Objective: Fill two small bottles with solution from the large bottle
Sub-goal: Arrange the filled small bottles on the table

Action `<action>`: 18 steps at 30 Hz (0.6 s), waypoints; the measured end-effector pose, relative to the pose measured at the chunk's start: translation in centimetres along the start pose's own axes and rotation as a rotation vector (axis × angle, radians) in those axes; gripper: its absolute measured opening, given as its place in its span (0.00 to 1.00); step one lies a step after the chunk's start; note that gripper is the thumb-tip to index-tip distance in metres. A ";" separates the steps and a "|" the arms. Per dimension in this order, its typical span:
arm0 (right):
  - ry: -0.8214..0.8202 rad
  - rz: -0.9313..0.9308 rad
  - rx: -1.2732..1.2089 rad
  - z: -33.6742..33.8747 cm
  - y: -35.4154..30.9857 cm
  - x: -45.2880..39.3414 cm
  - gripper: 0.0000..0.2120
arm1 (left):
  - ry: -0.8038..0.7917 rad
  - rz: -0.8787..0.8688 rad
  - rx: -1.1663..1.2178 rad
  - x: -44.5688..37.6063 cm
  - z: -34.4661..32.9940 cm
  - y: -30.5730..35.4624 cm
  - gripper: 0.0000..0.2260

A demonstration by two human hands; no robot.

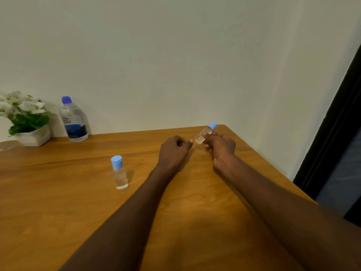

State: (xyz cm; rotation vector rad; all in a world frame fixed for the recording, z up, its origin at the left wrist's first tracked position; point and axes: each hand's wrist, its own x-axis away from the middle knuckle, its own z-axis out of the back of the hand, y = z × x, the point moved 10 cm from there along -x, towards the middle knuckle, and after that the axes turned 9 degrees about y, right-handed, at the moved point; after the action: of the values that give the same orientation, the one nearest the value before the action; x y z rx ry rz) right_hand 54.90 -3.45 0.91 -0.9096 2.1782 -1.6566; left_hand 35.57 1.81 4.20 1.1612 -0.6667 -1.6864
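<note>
A large clear bottle (73, 120) with a blue cap and blue label stands upright at the back left of the wooden table (58, 202), against the wall. One small clear bottle (119, 173) with a light blue flip cap stands upright left of my arms. My right hand (219, 146) holds a second small bottle (204, 133), tilted with its light blue cap pointing up and right. My left hand (173, 151) is curled just left of that bottle, its thumb tip close to the bottle's base; whether it touches is unclear.
A white pot of white flowers and green leaves (25, 118) sits at the far left beside the large bottle. The table's right edge runs diagonally past my right arm, with a dark door frame (336, 124) beyond it.
</note>
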 end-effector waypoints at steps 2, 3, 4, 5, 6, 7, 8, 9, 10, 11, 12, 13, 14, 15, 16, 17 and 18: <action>0.055 0.082 0.056 -0.2 -0.7 -3.0 0.14 | -0.022 -0.025 -0.018 -2.1 -1.5 -0.2 0.16; 0.078 0.126 0.103 -0.4 -1.2 -4.6 0.14 | -0.018 -0.029 -0.002 -3.1 -1.8 -0.4 0.15; 0.095 0.171 0.154 -0.6 -1.6 -6.1 0.13 | -0.008 -0.030 0.022 -4.0 -2.1 -0.7 0.14; 0.103 0.217 0.200 -0.8 -2.1 -7.5 0.13 | -0.001 -0.027 0.035 -4.8 -2.4 -1.1 0.14; 0.112 0.267 0.244 -1.1 -2.6 -8.8 0.14 | 0.001 -0.022 0.036 -5.6 -2.7 -1.6 0.14; 0.129 0.309 0.291 -1.2 -3.0 -10.0 0.15 | -0.005 -0.017 0.021 -6.4 -3.2 -2.2 0.15; 0.146 0.341 0.331 -1.4 -3.3 -11.0 0.16 | -0.017 -0.021 -0.004 -6.9 -3.7 -2.7 0.16; 0.155 0.373 0.362 -1.5 -3.6 -11.9 0.17 | -0.028 -0.030 -0.032 -7.3 -4.1 -3.0 0.16; 0.160 0.409 0.398 -1.7 -4.0 -12.6 0.17 | -0.036 -0.037 -0.057 -7.5 -4.4 -3.2 0.17; 0.159 0.457 0.450 -2.0 -4.5 -13.2 0.17 | -0.039 -0.042 -0.075 -7.6 -4.6 -3.2 0.17; 0.156 0.505 0.509 -2.3 -4.8 -13.7 0.18 | -0.038 -0.046 -0.086 -7.7 -4.7 -3.1 0.16; 0.149 0.547 0.557 -2.6 -5.1 -14.1 0.19 | -0.037 -0.051 -0.090 -7.7 -4.7 -3.1 0.16; 0.144 0.574 0.591 -2.9 -5.1 -14.4 0.19 | -0.036 -0.056 -0.096 -7.7 -4.8 -3.1 0.15; 0.139 0.588 0.619 -3.3 -5.0 -14.8 0.19 | -0.034 -0.058 -0.103 -7.7 -4.7 -3.1 0.15; 0.130 0.593 0.649 -3.7 -4.9 -15.1 0.19 | -0.031 -0.059 -0.110 -7.8 -4.7 -3.2 0.15; 0.122 0.598 0.691 -4.1 -4.6 -15.3 0.18 | -0.030 -0.060 -0.112 -7.8 -4.7 -3.2 0.14; 0.112 0.606 0.744 -4.5 -4.4 -15.5 0.17 | -0.031 -0.060 -0.112 -7.9 -4.8 -3.3 0.14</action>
State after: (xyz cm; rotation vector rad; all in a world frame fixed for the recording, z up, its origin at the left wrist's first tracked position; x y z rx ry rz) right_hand 65.84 8.84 3.92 0.0462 1.4436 -1.9464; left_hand 39.42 10.68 2.66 1.0877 -0.5535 -1.7722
